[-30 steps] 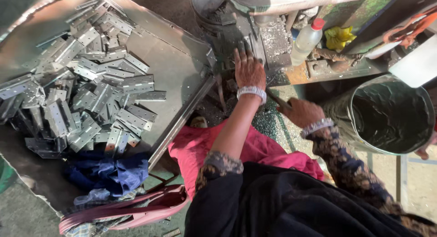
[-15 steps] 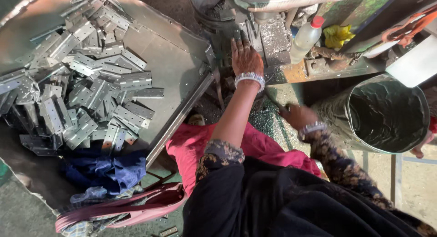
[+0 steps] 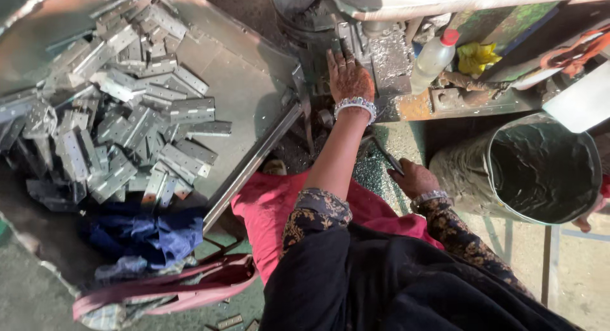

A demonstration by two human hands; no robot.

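Two hands at work: my right hand (image 3: 413, 178), nearer me, is closed around a thin dark rod (image 3: 384, 154) whose long axis slants up-left toward the machine (image 3: 375, 51). Farther off, my left hand (image 3: 348, 76) lies flat and open against that machine, gripping nothing; hinges (image 3: 127, 127) are piled far left.

Grey metal machine block (image 3: 381, 51), coated with pale metal shavings, stands at upper centre of the frame; the left hand (image 3: 348, 76) lies flat against its left face, fingers extended upward. Thin dark metal rod (image 3: 386, 156), tilted diagonally, lies right of centre, its lower end gripped in the closed right hand (image 3: 413, 178).
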